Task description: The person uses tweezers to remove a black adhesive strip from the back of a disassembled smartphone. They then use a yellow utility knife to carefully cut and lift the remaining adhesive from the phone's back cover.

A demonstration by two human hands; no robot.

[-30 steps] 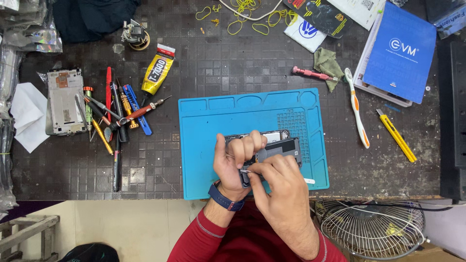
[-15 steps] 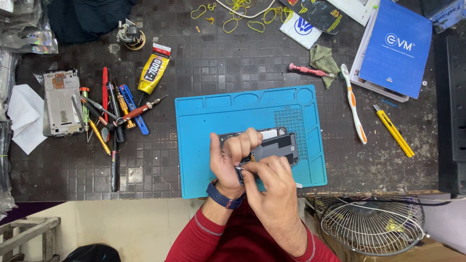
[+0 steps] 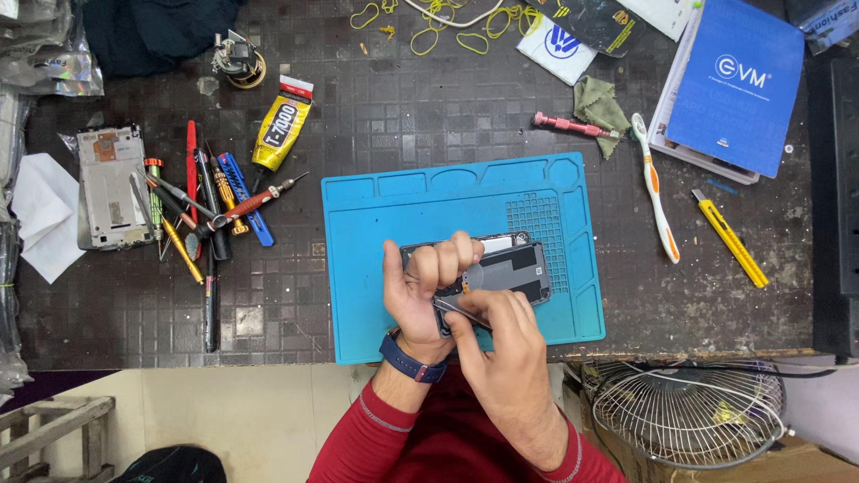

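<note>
Where the dark tiled work surface point(image 3: 376, 125) meets its left edge, crumpled clear plastic bags point(image 3: 40, 54) and a white paper sheet point(image 3: 40, 224) lie beside a silver phone frame with exposed internals point(image 3: 112, 186). Just right of it sits a loose heap of hand tools point(image 3: 201, 210): red, blue, yellow and black drivers and picks, overlapping one another. A yellow adhesive tube with a red cap point(image 3: 279, 125) lies tilted above the heap, near a small coil of wire point(image 3: 237, 61).

At centre, a turquoise silicone repair mat with moulded compartments point(image 3: 376, 233) lies flat; the compartments along its top edge hold nothing visible. On the mat rests a dark opened smartphone with its back removed point(image 3: 510, 268). The left hand point(image 3: 420, 291), a blue watch at the wrist, has its grip closed over the phone's left end, fingers curled on top. The right hand point(image 3: 501, 353) pinches the phone's near edge between thumb and fingertips; whether a tool is pinched there cannot be told.

To the right lie a red-handled screwdriver point(image 3: 568, 125), an olive cloth point(image 3: 604, 105), a white and orange toothbrush point(image 3: 658, 192), a blue booklet point(image 3: 738, 80) and a yellow utility knife point(image 3: 729, 237). Yellow rubber bands point(image 3: 447, 27) are scattered along the top. Below the surface edge, a wire fan guard point(image 3: 689, 416) stands at right, pale floor point(image 3: 250, 420) at left.
</note>
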